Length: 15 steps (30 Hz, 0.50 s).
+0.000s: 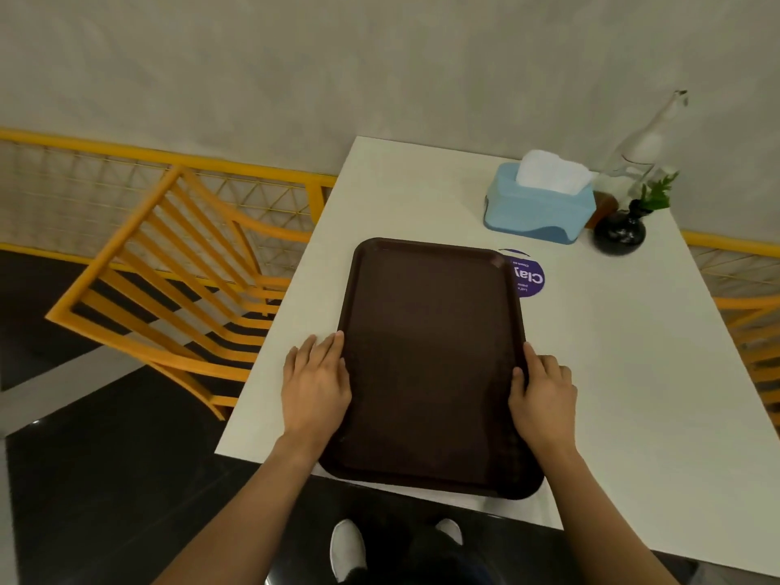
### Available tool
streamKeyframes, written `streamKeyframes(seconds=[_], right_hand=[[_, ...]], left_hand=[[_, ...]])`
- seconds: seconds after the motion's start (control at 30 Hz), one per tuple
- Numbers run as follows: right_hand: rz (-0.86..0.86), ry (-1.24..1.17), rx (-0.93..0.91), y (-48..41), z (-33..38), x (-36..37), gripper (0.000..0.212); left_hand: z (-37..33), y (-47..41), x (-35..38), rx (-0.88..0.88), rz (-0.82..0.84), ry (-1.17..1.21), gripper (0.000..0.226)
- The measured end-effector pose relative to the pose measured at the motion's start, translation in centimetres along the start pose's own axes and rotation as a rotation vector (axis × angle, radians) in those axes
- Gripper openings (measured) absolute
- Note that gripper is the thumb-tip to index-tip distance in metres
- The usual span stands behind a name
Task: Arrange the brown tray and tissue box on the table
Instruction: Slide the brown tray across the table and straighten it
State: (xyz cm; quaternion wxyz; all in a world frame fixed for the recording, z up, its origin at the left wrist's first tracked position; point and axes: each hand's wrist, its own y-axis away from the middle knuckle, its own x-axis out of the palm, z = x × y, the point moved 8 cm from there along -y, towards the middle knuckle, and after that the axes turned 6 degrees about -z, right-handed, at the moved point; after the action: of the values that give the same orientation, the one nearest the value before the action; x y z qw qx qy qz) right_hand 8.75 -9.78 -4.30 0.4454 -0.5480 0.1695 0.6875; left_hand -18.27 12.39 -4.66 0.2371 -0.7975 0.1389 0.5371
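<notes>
A dark brown tray [430, 365] lies lengthwise on the white table [633, 373], its near edge slightly overhanging the table's front edge. My left hand [314, 386] rests flat against the tray's left rim, fingers extended. My right hand [544, 392] presses against the right rim, fingers on its edge. A light blue tissue box [538, 209] with white tissue sticking up stands at the far right of the table, apart from the tray.
A round purple sticker [527, 276] shows beside the tray's far right corner. A black vase with a green sprig [620, 232] and a clear glass bottle [637, 149] stand behind the tissue box. Yellow chairs [169, 280] and a railing flank the table.
</notes>
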Motion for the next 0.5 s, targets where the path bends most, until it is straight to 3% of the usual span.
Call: streamKeyframes(seconds=[0.5], right_hand=[[0.106,0.036,-0.011,-4.7,5.0,3.4,0.047]], left_hand=[[3.4,-4.8,-0.5,-0.098,0.006,0.005,0.047]])
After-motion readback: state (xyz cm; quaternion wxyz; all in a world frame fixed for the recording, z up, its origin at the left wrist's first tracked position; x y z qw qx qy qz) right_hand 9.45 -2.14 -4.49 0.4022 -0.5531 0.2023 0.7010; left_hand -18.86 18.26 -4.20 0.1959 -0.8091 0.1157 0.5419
